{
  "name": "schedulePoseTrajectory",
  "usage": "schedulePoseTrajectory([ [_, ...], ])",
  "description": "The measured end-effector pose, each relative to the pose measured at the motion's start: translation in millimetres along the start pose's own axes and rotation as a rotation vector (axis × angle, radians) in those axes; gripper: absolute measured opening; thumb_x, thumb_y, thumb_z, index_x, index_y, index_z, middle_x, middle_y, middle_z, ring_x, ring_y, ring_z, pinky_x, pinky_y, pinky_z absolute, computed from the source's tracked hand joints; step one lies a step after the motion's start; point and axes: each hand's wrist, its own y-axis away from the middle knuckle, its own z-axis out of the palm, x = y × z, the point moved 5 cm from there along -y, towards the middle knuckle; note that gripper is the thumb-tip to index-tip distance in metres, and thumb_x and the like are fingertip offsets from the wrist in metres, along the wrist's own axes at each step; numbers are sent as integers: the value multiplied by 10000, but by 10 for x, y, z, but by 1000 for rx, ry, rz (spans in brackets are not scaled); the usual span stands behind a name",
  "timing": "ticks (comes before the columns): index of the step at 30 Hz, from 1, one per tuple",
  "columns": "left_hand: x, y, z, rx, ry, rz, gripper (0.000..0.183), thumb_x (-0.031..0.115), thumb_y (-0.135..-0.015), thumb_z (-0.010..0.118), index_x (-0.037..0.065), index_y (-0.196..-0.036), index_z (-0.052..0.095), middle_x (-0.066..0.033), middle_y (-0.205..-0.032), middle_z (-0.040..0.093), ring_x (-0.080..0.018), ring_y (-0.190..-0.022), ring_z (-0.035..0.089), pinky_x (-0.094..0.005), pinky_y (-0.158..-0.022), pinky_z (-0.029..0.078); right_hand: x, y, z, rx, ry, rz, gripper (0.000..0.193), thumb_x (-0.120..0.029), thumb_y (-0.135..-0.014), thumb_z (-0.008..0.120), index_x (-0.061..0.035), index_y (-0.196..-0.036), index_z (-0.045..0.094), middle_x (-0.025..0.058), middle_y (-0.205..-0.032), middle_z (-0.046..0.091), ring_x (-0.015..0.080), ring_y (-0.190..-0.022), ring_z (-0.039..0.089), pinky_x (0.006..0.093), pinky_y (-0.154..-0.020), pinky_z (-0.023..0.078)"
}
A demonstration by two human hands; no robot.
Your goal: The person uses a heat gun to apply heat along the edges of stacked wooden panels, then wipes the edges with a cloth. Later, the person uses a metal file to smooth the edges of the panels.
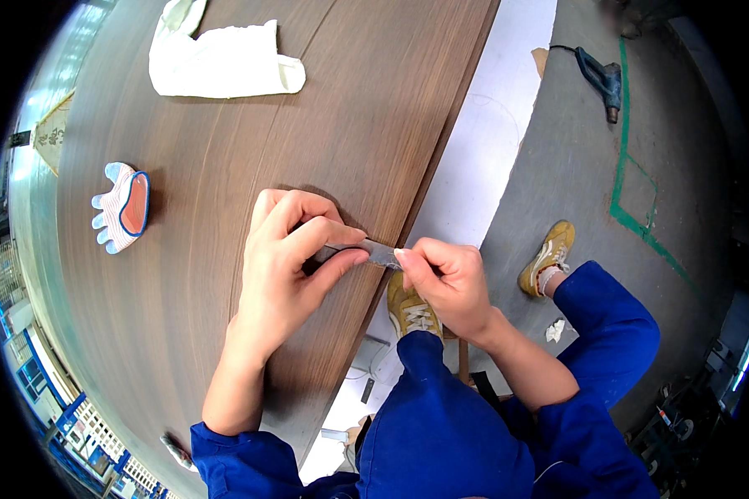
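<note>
A short, flat grey strip (380,253) is held just above the wooden panel, near its right edge. My left hand (290,254) is closed, its thumb and fingers pinching the strip's left end. At the strip's right end, my right hand (449,283) grips it between thumb and curled fingers. A ragged, shiny patch shows on the piece between the two hands. Its exact kind cannot be made out, and my fingers hide both ends. Beneath lies the broad brown wood-grain panel (208,175).
A striped work glove (123,208) lies on the panel at the left, and a folded white cloth (225,60) farther back. A white sheet (483,141) runs along the panel's right edge. On the grey floor lie a heat gun (601,81) and crumpled paper (555,330).
</note>
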Motion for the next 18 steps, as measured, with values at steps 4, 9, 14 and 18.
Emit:
schedulePoseTrajectory([
  [4, 9, -81, 13, 27, 4, -1, 224, 63, -649, 791, 74, -841, 677, -40, -878, 567, -217, -870, 498, -315, -743, 422, 13, -88, -101, 20, -6, 82, 334, -181, -949, 592, -3, -666, 591, -17, -532, 484, 23, -520, 392, 235, -451, 305],
  [9, -39, -282, 35, 69, -72, 29, 269, 77, -684, 780, 69, -928, 667, -63, -958, 578, -237, -912, 514, -319, -785, 433, -30, -335, -236, 80, 16, -2, 364, -212, -960, 582, -20, -650, 578, -39, -529, 452, 12, -518, 372, 225, -452, 280],
  [14, 42, -190, -36, 193, -205, 85, 534, 143, -757, 745, 50, -1254, 570, -118, -1189, 565, -280, -1063, 501, -354, -901, 404, -80, -381, -387, 216, -197, -12, 394, -288, -994, 528, -61, -673, 546, -45, -572, 467, 12, -507, 373, 195, -468, 284],
  [18, 229, 239, 132, -72, -376, 92, 642, 418, -779, 704, 80, -1308, 569, -107, -1082, 523, -262, -968, 449, -352, -857, 368, -108, -341, -567, 396, -328, -126, 421, -267, -1039, 404, -94, -656, 424, -38, -512, 340, 50, -471, 298, 214, -458, 258],
])
